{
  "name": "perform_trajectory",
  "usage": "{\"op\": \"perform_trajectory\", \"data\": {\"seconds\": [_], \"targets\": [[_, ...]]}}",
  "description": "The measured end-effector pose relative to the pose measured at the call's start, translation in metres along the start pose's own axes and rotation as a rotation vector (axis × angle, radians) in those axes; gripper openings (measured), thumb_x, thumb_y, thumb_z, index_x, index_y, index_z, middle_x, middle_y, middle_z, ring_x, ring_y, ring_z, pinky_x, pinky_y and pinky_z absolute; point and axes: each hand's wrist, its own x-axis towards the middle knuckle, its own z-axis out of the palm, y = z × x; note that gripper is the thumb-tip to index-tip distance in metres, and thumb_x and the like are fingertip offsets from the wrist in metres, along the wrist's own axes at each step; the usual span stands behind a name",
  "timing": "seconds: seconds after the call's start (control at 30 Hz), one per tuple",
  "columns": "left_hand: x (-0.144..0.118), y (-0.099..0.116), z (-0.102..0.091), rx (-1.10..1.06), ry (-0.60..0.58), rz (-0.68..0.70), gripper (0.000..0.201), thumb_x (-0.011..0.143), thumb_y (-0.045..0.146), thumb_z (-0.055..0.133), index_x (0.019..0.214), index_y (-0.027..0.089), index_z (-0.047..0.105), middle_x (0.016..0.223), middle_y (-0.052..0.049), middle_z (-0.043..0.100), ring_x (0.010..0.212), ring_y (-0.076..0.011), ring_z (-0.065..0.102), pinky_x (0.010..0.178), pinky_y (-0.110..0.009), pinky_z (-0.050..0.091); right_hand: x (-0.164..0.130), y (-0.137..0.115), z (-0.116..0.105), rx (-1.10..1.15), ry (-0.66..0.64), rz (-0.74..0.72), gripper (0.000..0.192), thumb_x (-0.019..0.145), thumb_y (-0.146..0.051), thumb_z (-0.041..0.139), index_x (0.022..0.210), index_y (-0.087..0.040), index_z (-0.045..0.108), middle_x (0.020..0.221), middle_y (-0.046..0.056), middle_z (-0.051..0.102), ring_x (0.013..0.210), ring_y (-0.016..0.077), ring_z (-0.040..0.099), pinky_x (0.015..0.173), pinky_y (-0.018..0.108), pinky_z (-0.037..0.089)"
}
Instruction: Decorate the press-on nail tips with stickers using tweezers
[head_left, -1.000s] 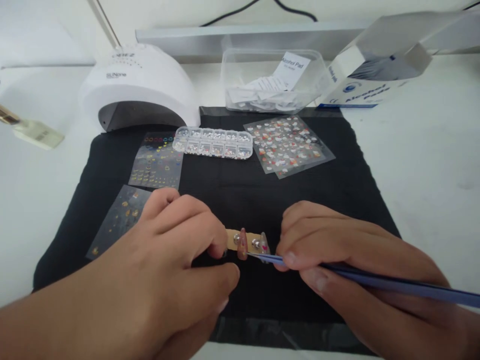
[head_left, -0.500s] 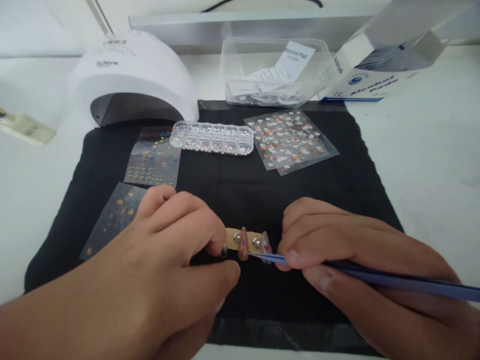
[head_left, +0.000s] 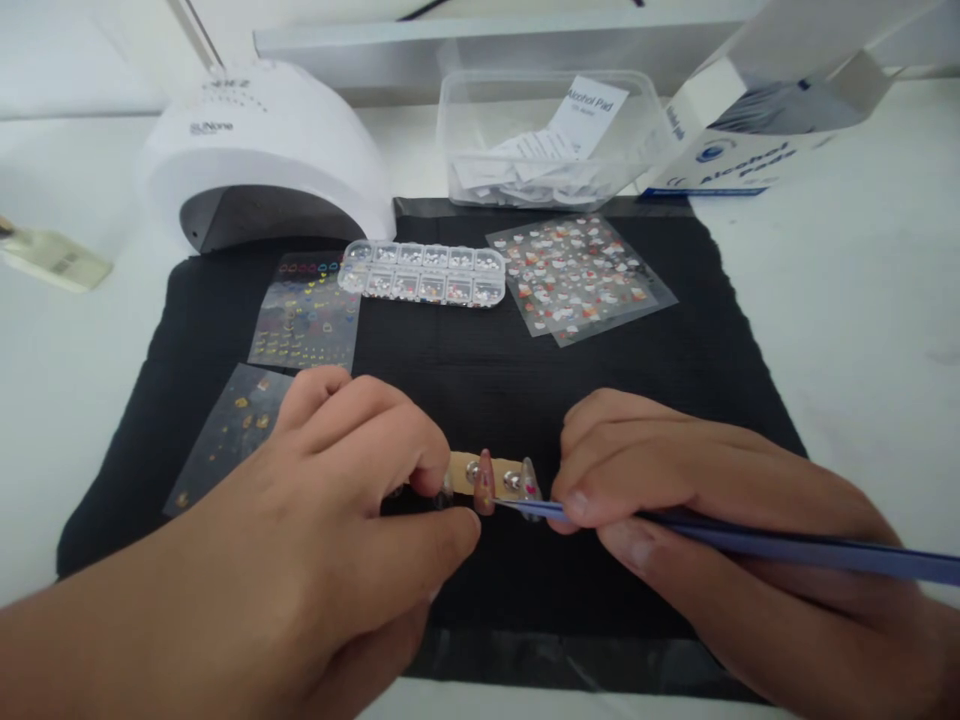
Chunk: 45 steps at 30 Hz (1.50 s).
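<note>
Your left hand [head_left: 360, 490] is reaching in front of the case [head_left: 421, 272] and slightly to its left, its index finger curling over the left part of the strip [head_left: 462, 478] and its thumb stretching out just nearer to you. A gap is showing between that finger and thumb; the hand is hiding the strip's left part, so I cannot tell whether your fingertips are gripping it.

The strip's visible part is lying in front of the case's right end, well apart from it. It is carrying 3 nails in view: a grey nail [head_left: 444, 492] beside your index finger, a pink nail [head_left: 485, 488] in the middle and a heart nail [head_left: 529, 478] on the right.

In front of the case and to its right, your right hand [head_left: 675, 480] is pinching the tweezers [head_left: 750, 545] between thumb and fingers, the other fingers curling close together. The tip is pointing at the pink nail's lower part; I cannot tell whether it is touching.

The case is resting on the mat [head_left: 465, 370]. To its right, 2 overlapping stickers [head_left: 585, 275] are lying; behind it, the lamp [head_left: 262, 150] is standing to the left, and the tub [head_left: 465, 125] and the box [head_left: 750, 165] to the right.
</note>
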Motion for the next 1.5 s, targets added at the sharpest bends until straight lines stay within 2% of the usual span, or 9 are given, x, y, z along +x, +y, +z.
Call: {"op": "perform_trajectory", "data": {"seconds": [0.2,0.5,0.73,0.93,1.2,1.37,1.5], "targets": [[0.002,0.000,0.000,-0.004,0.032,-0.011,0.018,0.088,0.007,0.057,0.091,0.021,0.067,0.093,-0.007,0.060,0.088,-0.0273,0.057,0.077,-0.048,0.038,0.003,0.005,0.002,0.007,0.006,-0.050,0.024,0.090,-0.002,0.057,0.099,-0.021,0.070,0.076,0.005,0.072,0.071,0.0174,0.064,0.063,0.036,0.055],[0.002,0.000,0.001,-0.004,-0.021,-0.013,0.017,0.088,0.006,0.060,0.095,0.021,0.064,0.097,-0.006,0.057,0.091,-0.0268,0.054,0.078,-0.048,0.036,0.003,0.005,0.003,0.019,0.034,-0.062,0.025,0.090,-0.003,0.058,0.099,-0.023,0.070,0.075,0.002,0.072,0.069,0.0172,0.066,0.062,0.035,0.056],[0.003,-0.001,0.003,-0.024,-0.013,-0.035,0.023,0.086,0.006,0.062,0.102,0.021,0.068,0.098,-0.006,0.058,0.090,-0.0268,0.055,0.077,-0.047,0.037,0.005,0.003,0.003,0.007,0.028,-0.028,0.025,0.090,-0.004,0.058,0.097,-0.024,0.070,0.075,0.002,0.073,0.069,0.0174,0.067,0.063,0.035,0.057],[0.003,0.000,0.003,-0.062,0.006,-0.041,0.023,0.090,0.007,0.058,0.105,0.023,0.067,0.098,-0.005,0.061,0.091,-0.0254,0.058,0.078,-0.048,0.038,0.000,0.005,0.002,-0.001,0.048,-0.034,0.025,0.089,-0.004,0.059,0.096,-0.025,0.070,0.074,0.001,0.073,0.067,0.0179,0.067,0.063,0.035,0.058],[0.004,-0.001,0.003,-0.054,-0.035,-0.031,0.028,0.088,0.003,0.057,0.107,0.021,0.065,0.098,-0.007,0.059,0.091,-0.0270,0.056,0.075,-0.050,0.036,0.007,-0.002,0.003,0.007,0.048,-0.009,0.025,0.087,-0.003,0.059,0.094,-0.023,0.072,0.075,0.002,0.074,0.067,0.0179,0.067,0.063,0.035,0.058],[0.003,-0.001,0.002,-0.046,-0.053,-0.027,0.025,0.089,0.005,0.058,0.108,0.020,0.064,0.101,-0.007,0.059,0.093,-0.0285,0.056,0.076,-0.051,0.035,0.008,-0.005,0.000,-0.008,0.005,-0.026,0.025,0.087,-0.002,0.057,0.096,-0.020,0.071,0.073,0.003,0.072,0.066,0.0158,0.065,0.059,0.031,0.057],[0.004,-0.001,0.002,-0.051,-0.053,-0.022,0.025,0.089,0.004,0.058,0.107,0.020,0.063,0.101,-0.007,0.059,0.091,-0.0279,0.055,0.075,-0.050,0.035,0.007,-0.003,0.001,0.012,0.029,-0.024,0.025,0.088,-0.002,0.057,0.096,-0.021,0.071,0.074,0.003,0.072,0.068,0.0168,0.065,0.061,0.034,0.057]]}}
